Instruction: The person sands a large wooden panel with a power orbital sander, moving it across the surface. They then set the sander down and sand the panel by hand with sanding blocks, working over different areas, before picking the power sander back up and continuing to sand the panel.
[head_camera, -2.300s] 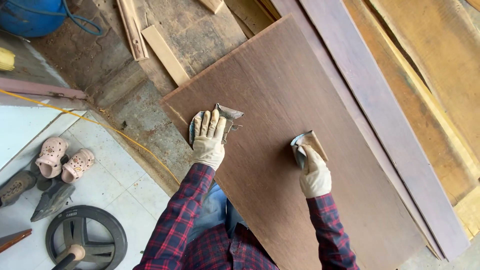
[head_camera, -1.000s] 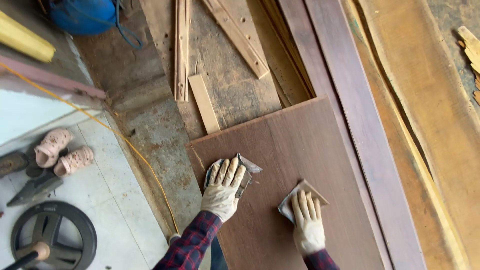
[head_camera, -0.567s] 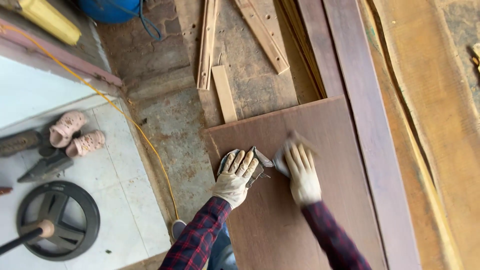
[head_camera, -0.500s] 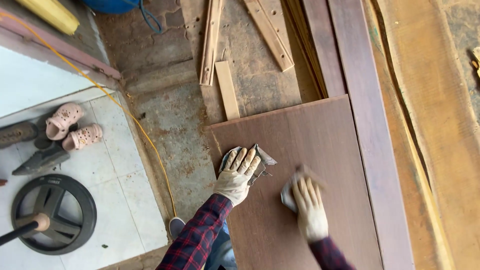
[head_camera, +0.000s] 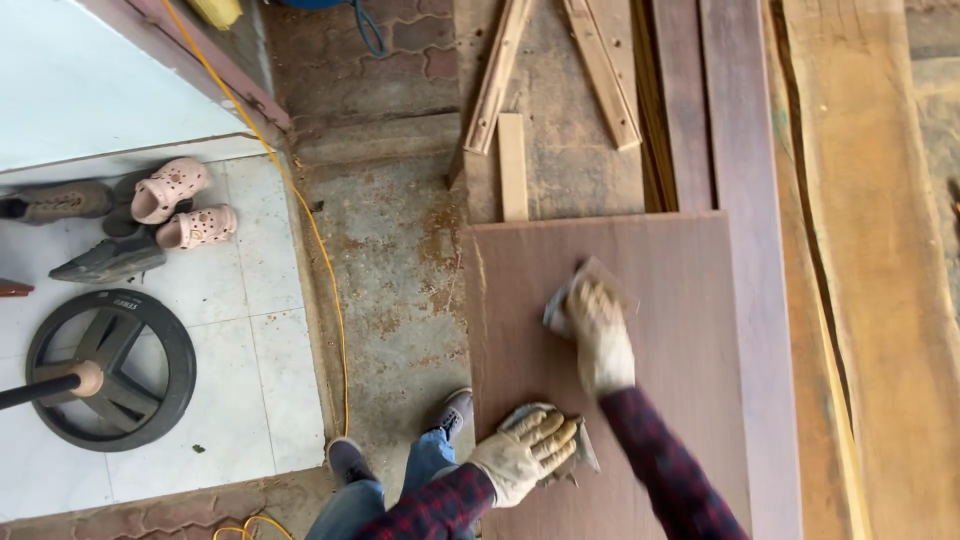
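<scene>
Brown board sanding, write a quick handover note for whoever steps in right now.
Left hand: gloved, flat on a sandpaper pad at the board's near left edge.
Right hand: gloved, blurred, pressing a second pad mid-board.
Board lies flat on the planks, with loose strips beyond its far edge.
Done: cannot tell how much is sanded; the surface looks even.
Left: far and right areas lie beyond both pads.
</scene>
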